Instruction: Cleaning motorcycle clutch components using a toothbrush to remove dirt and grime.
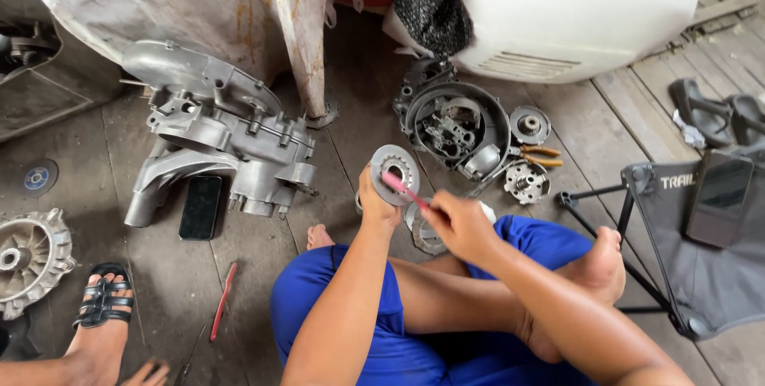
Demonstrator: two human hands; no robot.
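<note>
From the head view, you're sitting cross-legged on the wooden floor point(351, 139) in blue shorts. Your left hand point(377, 204) is wrapped around the lower edge of a round toothed metal disc point(394, 168), holding it up on edge just above your knees. Your right hand point(457, 223) is closed on a pink-handled brush point(404, 189), its far end lying right on the disc's face near the centre hole.

More flat discs point(422, 231) lie on the floor just under your hands, partly hidden by them. Past those sits a round engine cover point(458, 123) full of small parts, with a small gear plate point(530, 125) and a hub point(526, 182) just beside it, and orange-handled pliers point(542, 155) between the two.

Off to the left is a big silver engine casing point(219, 135), with a black phone point(200, 207) leaning right against it. A red-handled screwdriver point(223, 300) lies on the floor closer to you. A fan wheel point(30, 257) sits at the far left, next to another person's sandalled foot point(101, 306). A folding stool point(701, 242) with a second phone point(719, 199) on it stands to the right.
</note>
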